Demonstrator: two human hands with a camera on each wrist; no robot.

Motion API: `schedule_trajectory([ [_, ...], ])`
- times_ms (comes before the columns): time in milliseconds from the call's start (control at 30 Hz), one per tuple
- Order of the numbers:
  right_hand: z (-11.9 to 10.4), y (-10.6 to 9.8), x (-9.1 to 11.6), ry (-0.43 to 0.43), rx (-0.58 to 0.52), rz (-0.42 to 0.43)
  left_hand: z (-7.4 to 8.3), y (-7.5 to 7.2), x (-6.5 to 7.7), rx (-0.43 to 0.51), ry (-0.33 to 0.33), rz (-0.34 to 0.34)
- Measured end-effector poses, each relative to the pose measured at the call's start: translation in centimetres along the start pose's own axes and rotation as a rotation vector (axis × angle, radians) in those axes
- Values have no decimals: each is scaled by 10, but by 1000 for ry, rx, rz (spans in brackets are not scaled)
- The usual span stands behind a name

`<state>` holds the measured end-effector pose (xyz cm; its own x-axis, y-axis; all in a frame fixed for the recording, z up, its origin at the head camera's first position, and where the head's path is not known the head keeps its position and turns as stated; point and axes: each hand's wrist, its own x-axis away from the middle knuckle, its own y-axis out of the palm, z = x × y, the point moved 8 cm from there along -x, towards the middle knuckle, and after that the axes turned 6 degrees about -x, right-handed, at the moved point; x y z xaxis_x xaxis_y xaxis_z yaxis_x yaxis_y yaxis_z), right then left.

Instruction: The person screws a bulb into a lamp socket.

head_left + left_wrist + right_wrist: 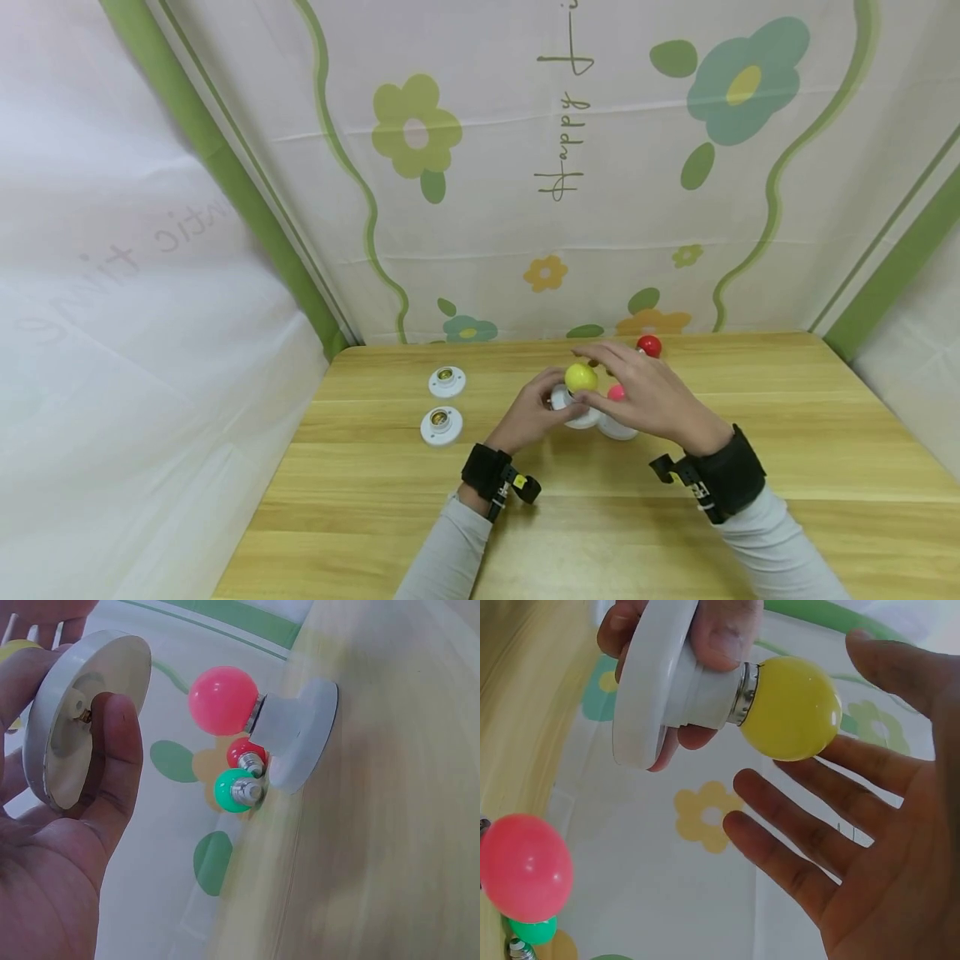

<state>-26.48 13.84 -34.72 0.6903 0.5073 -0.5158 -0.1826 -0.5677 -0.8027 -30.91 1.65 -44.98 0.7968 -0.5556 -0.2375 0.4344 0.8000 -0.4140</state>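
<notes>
My left hand (pixel 527 414) grips a white lamp holder (pixel 646 690) by its round base and collar, raised off the table and tilted. A yellow bulb (pixel 793 709) sits in that holder, with a ring of its metal cap showing at the collar. Around the bulb's glass my right hand (pixel 651 398) is spread, fingers fairly straight, the fingertips right by the glass. Under the hands stands a second white holder (pixel 304 742) bearing a pink bulb (pixel 222 700).
Two white lamp holders without bulbs, a far one (pixel 446 381) and a nearer one (pixel 441 425), sit on the left of the wooden table (pixel 360 500). Behind the pink bulb lie a red bulb (pixel 648 346) and a green bulb (pixel 231 790). A flowered curtain (pixel 480 225) hangs at the back edge.
</notes>
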Motion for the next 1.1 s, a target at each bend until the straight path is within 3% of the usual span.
schedule_trajectory([
  [200, -4, 1, 1, -45, -71, -31, 2, 1, 1, 17, 7, -14],
  [400, -4, 2, 2, -48, -59, -38, -1, 3, 1, 16, 4, -13],
  [633, -3, 0, 1, -26, -8, -14, 20, -1, 7, 6, 7, -9],
  [833, -1, 0, 0, 5, 17, -4, 5, 2, 1, -12, 12, -7],
  [1100, 1, -1, -1, 41, 62, 7, 0, 3, 0, -1, 28, -14],
])
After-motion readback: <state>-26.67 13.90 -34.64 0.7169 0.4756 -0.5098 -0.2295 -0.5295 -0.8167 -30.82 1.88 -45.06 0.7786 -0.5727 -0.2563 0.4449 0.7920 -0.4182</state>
